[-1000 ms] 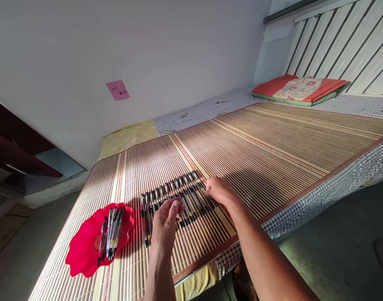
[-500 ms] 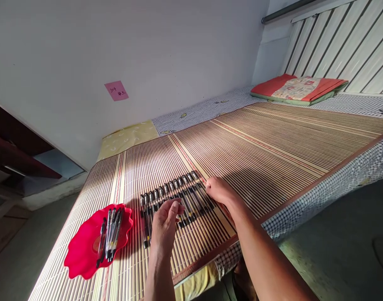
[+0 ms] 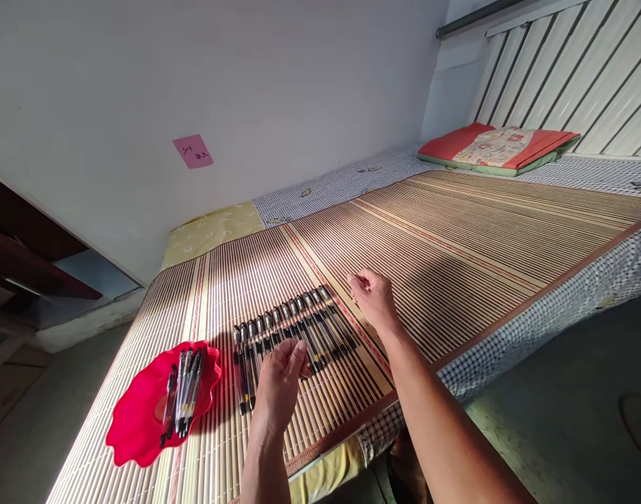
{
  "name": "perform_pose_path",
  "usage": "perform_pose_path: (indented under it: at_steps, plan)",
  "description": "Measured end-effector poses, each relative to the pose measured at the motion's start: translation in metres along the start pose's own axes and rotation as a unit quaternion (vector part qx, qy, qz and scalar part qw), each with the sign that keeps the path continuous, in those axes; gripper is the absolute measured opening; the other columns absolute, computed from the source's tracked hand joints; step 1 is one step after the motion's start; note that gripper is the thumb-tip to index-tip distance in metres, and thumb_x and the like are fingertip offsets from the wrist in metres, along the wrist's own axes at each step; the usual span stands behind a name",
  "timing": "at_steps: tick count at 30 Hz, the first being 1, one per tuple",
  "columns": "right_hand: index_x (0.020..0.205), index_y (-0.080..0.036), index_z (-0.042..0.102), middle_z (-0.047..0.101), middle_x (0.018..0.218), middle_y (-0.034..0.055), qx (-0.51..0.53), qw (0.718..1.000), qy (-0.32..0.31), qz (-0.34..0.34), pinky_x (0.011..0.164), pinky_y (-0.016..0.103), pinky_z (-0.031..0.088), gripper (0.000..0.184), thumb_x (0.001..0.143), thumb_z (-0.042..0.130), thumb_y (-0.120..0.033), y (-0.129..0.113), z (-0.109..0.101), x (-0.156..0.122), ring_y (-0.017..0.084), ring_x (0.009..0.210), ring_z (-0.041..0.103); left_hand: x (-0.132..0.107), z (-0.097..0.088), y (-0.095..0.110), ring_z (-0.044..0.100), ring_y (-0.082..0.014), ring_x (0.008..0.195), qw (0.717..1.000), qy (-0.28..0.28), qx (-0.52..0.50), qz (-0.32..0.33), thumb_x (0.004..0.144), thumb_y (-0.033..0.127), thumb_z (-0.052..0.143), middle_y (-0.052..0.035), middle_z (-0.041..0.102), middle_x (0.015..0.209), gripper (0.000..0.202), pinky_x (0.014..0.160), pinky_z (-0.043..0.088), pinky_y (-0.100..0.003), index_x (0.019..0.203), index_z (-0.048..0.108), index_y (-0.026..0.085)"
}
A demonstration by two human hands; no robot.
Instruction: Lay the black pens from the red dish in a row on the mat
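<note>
A row of several black and clear pens point(image 3: 320, 339) lies side by side on the striped bamboo mat point(image 3: 457, 238). Short black caps point(image 3: 276, 315) line up along their far ends; I cannot tell whether each is joined to its pen. My left hand point(image 3: 283, 367) hovers over the near part of the row, thumb against curled fingers, hiding some pens. My right hand point(image 3: 371, 297) is raised just past the row's right end, its fingers curled in. Nothing shows in either hand. Left of the row, more pens point(image 3: 189, 392) rest in a red scalloped dish point(image 3: 134, 413).
A folded red and floral cloth point(image 3: 499, 148) lies at the mat's far right, by a white slatted panel point(image 3: 567, 77). The wall point(image 3: 299, 91) bears a pink paper note point(image 3: 193, 151). The bed's checked edge point(image 3: 509, 350) runs along the near right.
My right hand has lifted off the right end of the pen row and moved slightly up and right. My left hand has shifted a little, its fingers still curled.
</note>
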State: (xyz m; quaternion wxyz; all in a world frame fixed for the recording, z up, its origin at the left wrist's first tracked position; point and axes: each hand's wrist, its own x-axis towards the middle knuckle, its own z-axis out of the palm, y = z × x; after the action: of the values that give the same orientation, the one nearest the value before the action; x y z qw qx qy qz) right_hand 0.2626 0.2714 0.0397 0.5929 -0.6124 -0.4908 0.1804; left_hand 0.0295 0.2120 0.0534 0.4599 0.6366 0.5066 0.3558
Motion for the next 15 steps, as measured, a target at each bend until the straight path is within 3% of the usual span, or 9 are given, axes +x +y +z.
perform_pose_path:
  at_steps: [5, 9, 12, 15]
  plan:
    - [0.066, -0.024, 0.053, 0.055, 0.051, -0.0012, 0.021, 1.000, 0.001, -0.011, 0.051, 0.027, 0.041, 0.033, 0.087, 0.058, -0.050, 0.005, 0.005, -0.001, 0.015, 0.050, 0.052, -0.008, 0.010, 0.007, 0.041, -0.0146, 0.057, 0.997, -0.037, 0.074, -0.008, 0.096, 0.055, 0.049, 0.0034, 0.041, 0.056, 0.050, 0.059, 0.031, -0.029, 0.058, 0.043, 0.023]
    - [0.068, -0.022, 0.058, 0.058, 0.052, 0.0003, 0.024, 1.000, -0.006, -0.013, 0.051, 0.027, 0.044, 0.034, 0.085, 0.062, -0.051, 0.008, 0.007, -0.002, 0.016, 0.049, 0.055, -0.013, 0.008, 0.017, 0.042, -0.0138, 0.060, 0.994, -0.022, 0.105, -0.016, 0.093, 0.043, 0.058, 0.0038, 0.048, 0.060, 0.038, 0.059, 0.028, -0.028, 0.063, 0.047, 0.022]
    - [0.068, -0.021, 0.060, 0.060, 0.051, 0.0008, 0.033, 0.999, -0.019, -0.005, 0.049, 0.027, 0.045, 0.036, 0.084, 0.064, -0.053, 0.006, 0.007, -0.003, 0.016, 0.047, 0.057, -0.015, -0.017, 0.012, 0.048, -0.0147, 0.060, 0.987, 0.071, 0.144, -0.021, 0.090, 0.033, 0.060, 0.0024, 0.058, 0.066, 0.023, 0.059, 0.032, -0.027, 0.071, 0.056, 0.022]
    - [0.066, -0.022, 0.059, 0.058, 0.049, -0.0001, 0.031, 0.999, -0.020, -0.004, 0.048, 0.026, 0.045, 0.035, 0.084, 0.064, -0.052, 0.003, 0.006, -0.004, 0.016, 0.046, 0.056, -0.020, -0.064, -0.008, 0.062, -0.0197, 0.067, 0.938, 0.239, 0.245, -0.054, 0.088, 0.024, 0.059, -0.0027, 0.069, 0.074, 0.013, 0.064, 0.040, -0.029, 0.076, 0.064, 0.021]
